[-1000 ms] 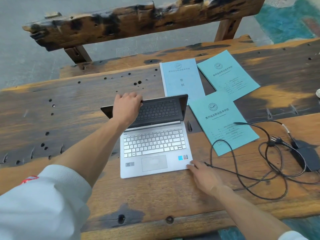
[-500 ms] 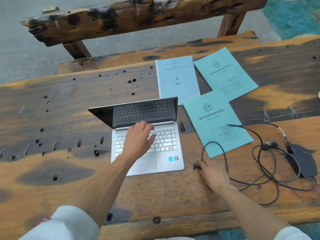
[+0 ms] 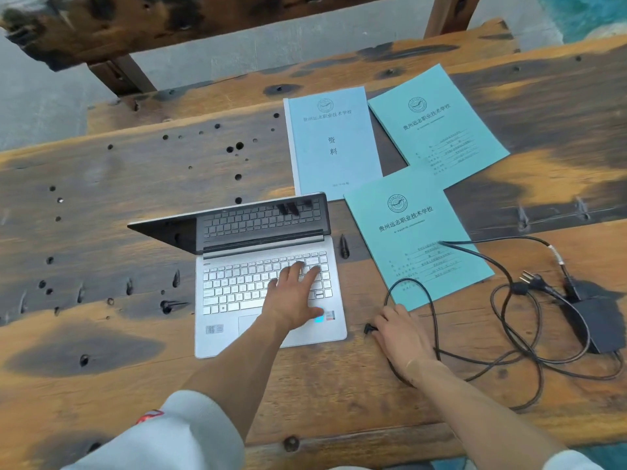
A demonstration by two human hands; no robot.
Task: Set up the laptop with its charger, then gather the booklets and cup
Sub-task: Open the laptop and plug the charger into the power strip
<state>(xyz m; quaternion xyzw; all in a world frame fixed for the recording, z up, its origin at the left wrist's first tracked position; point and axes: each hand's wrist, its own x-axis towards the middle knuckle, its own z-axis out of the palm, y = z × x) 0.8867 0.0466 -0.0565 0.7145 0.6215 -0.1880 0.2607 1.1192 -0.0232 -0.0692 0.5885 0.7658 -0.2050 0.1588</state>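
A silver laptop [image 3: 237, 290] sits open on the wooden table [image 3: 118, 184], its dark screen tilted back. My left hand [image 3: 293, 296] rests flat on the right side of its keyboard, fingers spread. My right hand [image 3: 400, 337] lies just right of the laptop and holds the black charger plug [image 3: 369, 329], whose tip points at the laptop's right edge. The black cable [image 3: 509, 334] loops right to the charger brick [image 3: 600, 329]. Three booklets lie beyond: a pale blue one [image 3: 334, 144] and two teal ones [image 3: 437, 123] [image 3: 414, 232]. No cup is in view.
A wall plug [image 3: 532, 279] lies among the cable loops near the brick. A rough wooden bench [image 3: 203, 25] stands behind the table. The table's front edge runs just below my forearms.
My left hand left the screen's top edge and came down onto the keyboard. My right hand took up the charger plug beside the laptop. The lid stands further open.
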